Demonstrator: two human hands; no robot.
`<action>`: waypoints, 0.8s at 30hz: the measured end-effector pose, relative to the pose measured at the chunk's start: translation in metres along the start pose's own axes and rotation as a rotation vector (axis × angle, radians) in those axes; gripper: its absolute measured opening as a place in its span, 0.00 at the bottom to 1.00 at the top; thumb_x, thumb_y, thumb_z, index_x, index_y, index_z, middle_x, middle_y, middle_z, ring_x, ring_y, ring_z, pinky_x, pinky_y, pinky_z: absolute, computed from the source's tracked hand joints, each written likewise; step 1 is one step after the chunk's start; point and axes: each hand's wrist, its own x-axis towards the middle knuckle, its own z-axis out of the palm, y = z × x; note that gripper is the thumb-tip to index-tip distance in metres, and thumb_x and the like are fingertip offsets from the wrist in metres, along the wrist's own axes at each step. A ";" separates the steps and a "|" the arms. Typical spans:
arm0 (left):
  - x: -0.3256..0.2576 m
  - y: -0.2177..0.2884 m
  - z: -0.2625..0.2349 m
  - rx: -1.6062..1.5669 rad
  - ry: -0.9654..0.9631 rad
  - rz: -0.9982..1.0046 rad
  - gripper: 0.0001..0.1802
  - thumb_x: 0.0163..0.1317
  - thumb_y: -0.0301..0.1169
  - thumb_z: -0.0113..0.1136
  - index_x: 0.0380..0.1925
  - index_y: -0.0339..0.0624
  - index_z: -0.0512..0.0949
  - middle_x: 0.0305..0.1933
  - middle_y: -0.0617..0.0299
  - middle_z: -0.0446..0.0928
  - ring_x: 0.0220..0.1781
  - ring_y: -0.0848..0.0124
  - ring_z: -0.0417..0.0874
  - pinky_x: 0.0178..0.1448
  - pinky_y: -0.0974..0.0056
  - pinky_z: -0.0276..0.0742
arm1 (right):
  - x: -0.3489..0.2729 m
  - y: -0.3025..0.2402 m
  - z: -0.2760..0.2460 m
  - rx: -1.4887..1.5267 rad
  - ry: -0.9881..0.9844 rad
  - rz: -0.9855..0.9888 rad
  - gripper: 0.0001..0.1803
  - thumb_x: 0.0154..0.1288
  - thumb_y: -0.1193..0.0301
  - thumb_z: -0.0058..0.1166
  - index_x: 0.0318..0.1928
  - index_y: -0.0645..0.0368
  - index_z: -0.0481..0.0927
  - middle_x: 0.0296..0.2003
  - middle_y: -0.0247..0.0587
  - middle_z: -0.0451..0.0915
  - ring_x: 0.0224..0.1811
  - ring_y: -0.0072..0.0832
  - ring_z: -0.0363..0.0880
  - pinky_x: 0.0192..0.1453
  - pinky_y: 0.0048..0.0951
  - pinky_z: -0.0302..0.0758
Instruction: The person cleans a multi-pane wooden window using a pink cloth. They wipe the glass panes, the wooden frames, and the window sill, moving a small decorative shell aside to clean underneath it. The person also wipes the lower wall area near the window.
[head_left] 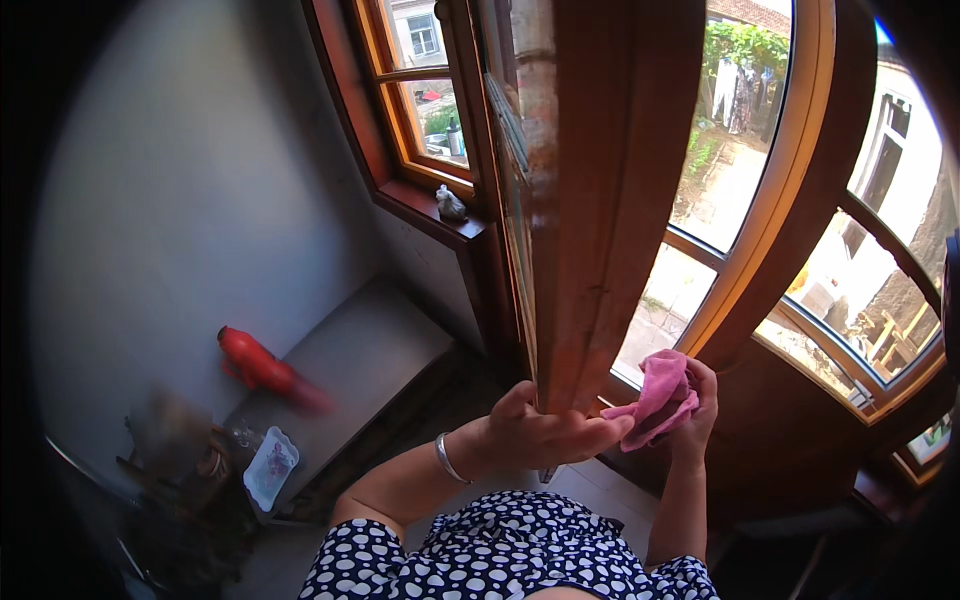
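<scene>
While the left hand (540, 435) wraps around the lower end of the open wooden window sash (590, 200), its fingers (600, 430) curled across the edge and thumb on the near side, apparently to steady the swinging frame, the right hand (695, 410) presses a bunched pink cloth (660, 395) against the sash just beside those fingers. The right fingers are closed on the cloth, gripping it in a loose wad so that a soft fold meets the wood. The sash is smooth, reddish-brown varnished timber with straight, squared edges and a glossy sheen; the cloth looks fluffy and pliant, like microfibre. A thin silver bangle (447, 458) circles the left wrist. Beyond the fingers, curved window frames (790, 180) of the same brown wood hold glass panes looking onto a sunlit yard. Well to the left of the hands and below them, a grey slab-like bench (350, 370) stands against the pale wall, with a blurred red object (260, 365) at its end and a small white tray (270, 467) near it.
</scene>
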 end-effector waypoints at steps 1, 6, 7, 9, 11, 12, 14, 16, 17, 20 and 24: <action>0.011 0.006 0.012 0.004 -0.007 0.020 0.16 0.69 0.48 0.57 0.55 0.69 0.80 0.72 0.75 0.68 0.81 0.70 0.54 0.81 0.34 0.35 | 0.001 -0.006 -0.013 -0.008 0.037 -0.024 0.26 0.65 0.67 0.69 0.59 0.61 0.73 0.52 0.40 0.79 0.53 0.27 0.81 0.61 0.29 0.77; 0.056 0.032 0.062 -0.118 -0.008 0.079 0.10 0.69 0.43 0.53 0.33 0.62 0.83 0.63 0.66 0.77 0.76 0.77 0.65 0.82 0.38 0.34 | -0.001 -0.024 -0.058 0.024 0.282 -0.067 0.27 0.71 0.59 0.59 0.61 0.63 0.70 0.54 0.46 0.78 0.53 0.33 0.82 0.59 0.34 0.81; 0.069 0.036 0.072 -0.119 -0.009 0.089 0.10 0.67 0.42 0.53 0.34 0.59 0.84 0.63 0.65 0.77 0.76 0.76 0.65 0.82 0.40 0.36 | -0.003 -0.024 -0.065 0.013 0.297 -0.056 0.27 0.71 0.59 0.59 0.61 0.63 0.70 0.54 0.46 0.78 0.53 0.33 0.81 0.59 0.34 0.81; 0.091 0.044 0.092 -0.097 -0.021 0.102 0.11 0.65 0.40 0.54 0.37 0.55 0.85 0.62 0.61 0.78 0.75 0.72 0.66 0.83 0.43 0.39 | -0.007 -0.016 -0.078 0.043 0.314 -0.027 0.28 0.70 0.58 0.58 0.60 0.64 0.71 0.54 0.46 0.77 0.54 0.35 0.81 0.60 0.35 0.81; 0.109 0.059 0.119 -0.063 -0.008 0.094 0.15 0.62 0.41 0.55 0.41 0.49 0.86 0.62 0.60 0.78 0.73 0.70 0.67 0.82 0.46 0.46 | -0.012 -0.018 -0.083 -0.027 0.327 0.024 0.28 0.69 0.58 0.58 0.60 0.64 0.71 0.53 0.46 0.78 0.50 0.33 0.82 0.55 0.33 0.83; 0.116 0.067 0.132 -0.050 0.003 0.083 0.17 0.61 0.41 0.55 0.43 0.47 0.87 0.61 0.59 0.79 0.72 0.68 0.68 0.81 0.47 0.49 | -0.015 -0.017 -0.085 -0.023 0.338 0.059 0.27 0.68 0.59 0.58 0.60 0.64 0.71 0.53 0.46 0.78 0.48 0.32 0.82 0.52 0.31 0.84; 0.127 0.075 0.149 -0.062 -0.047 0.093 0.20 0.59 0.41 0.55 0.44 0.43 0.87 0.62 0.55 0.78 0.72 0.62 0.67 0.82 0.47 0.49 | -0.017 -0.028 -0.076 0.041 0.293 0.144 0.28 0.67 0.59 0.59 0.60 0.64 0.71 0.52 0.46 0.78 0.47 0.31 0.82 0.48 0.28 0.84; 0.135 0.077 0.167 -0.001 -0.005 0.109 0.20 0.58 0.41 0.54 0.43 0.42 0.86 0.62 0.55 0.78 0.72 0.60 0.67 0.84 0.46 0.47 | -0.021 -0.035 -0.063 0.108 0.282 0.226 0.29 0.64 0.60 0.62 0.60 0.63 0.71 0.51 0.45 0.78 0.45 0.31 0.83 0.45 0.27 0.84; 0.134 0.077 0.172 -0.025 0.006 0.114 0.20 0.59 0.41 0.54 0.43 0.43 0.86 0.62 0.55 0.78 0.73 0.59 0.67 0.84 0.45 0.46 | -0.024 -0.035 -0.056 0.142 0.291 0.267 0.30 0.62 0.61 0.64 0.60 0.62 0.71 0.50 0.45 0.79 0.44 0.31 0.83 0.43 0.26 0.84; 0.130 0.061 0.157 -0.471 -0.100 0.189 0.15 0.60 0.37 0.55 0.41 0.43 0.84 0.62 0.54 0.77 0.77 0.57 0.63 0.86 0.44 0.43 | -0.034 -0.015 -0.050 0.109 0.180 0.129 0.44 0.41 0.66 0.80 0.60 0.61 0.71 0.50 0.43 0.79 0.45 0.32 0.84 0.45 0.28 0.85; 0.075 0.040 0.132 -1.006 0.039 -0.073 0.16 0.62 0.32 0.57 0.50 0.42 0.78 0.69 0.54 0.71 0.79 0.56 0.61 0.83 0.47 0.51 | -0.036 -0.014 -0.022 0.207 0.100 0.402 0.46 0.42 0.65 0.82 0.61 0.60 0.70 0.54 0.39 0.78 0.51 0.29 0.81 0.56 0.31 0.81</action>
